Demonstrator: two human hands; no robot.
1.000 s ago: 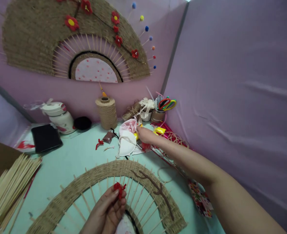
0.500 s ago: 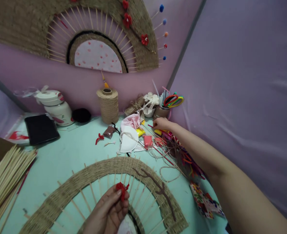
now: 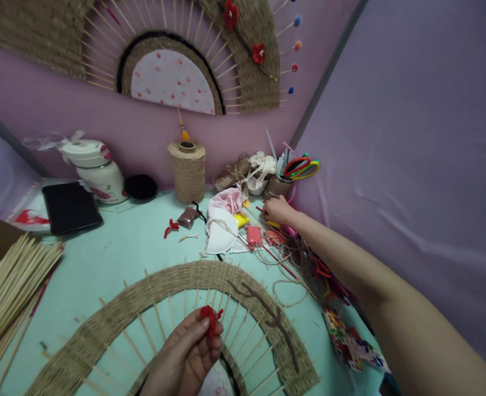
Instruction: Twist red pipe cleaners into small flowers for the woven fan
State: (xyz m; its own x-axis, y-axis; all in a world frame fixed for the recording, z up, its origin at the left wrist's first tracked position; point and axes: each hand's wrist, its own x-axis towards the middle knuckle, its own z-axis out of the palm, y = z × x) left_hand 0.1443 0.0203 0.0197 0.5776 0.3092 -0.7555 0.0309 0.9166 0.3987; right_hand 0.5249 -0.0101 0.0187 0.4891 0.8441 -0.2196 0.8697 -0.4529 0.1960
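Observation:
My left hand (image 3: 189, 349) pinches a small red fuzzy flower piece (image 3: 212, 319) between thumb and fingertips, above a woven fan (image 3: 177, 278) lying on the table. A brown clay branch (image 3: 276, 319) lies along the fan's right side. My right hand (image 3: 279, 211) reaches to the back right, fingers curled, beside the brown cup of scissors (image 3: 276, 187) and over the pile of craft materials. A thin red stem shows at its fingertips. Another red twisted piece (image 3: 171, 227) rests left of the packet of brown clay (image 3: 188, 216).
A twine spool (image 3: 188, 173), a white bottle (image 3: 100, 176) and a black phone (image 3: 72, 207) stand or lie at the back. Thin sticks (image 3: 12, 297) fill the left. A finished fan (image 3: 259, 85) hangs on the wall. Floral cloth (image 3: 344, 341) lies right.
The camera view has shifted slightly, so the wall fan sits higher and further right. My left hand keeps the red piece; my right hand stays near the cup.

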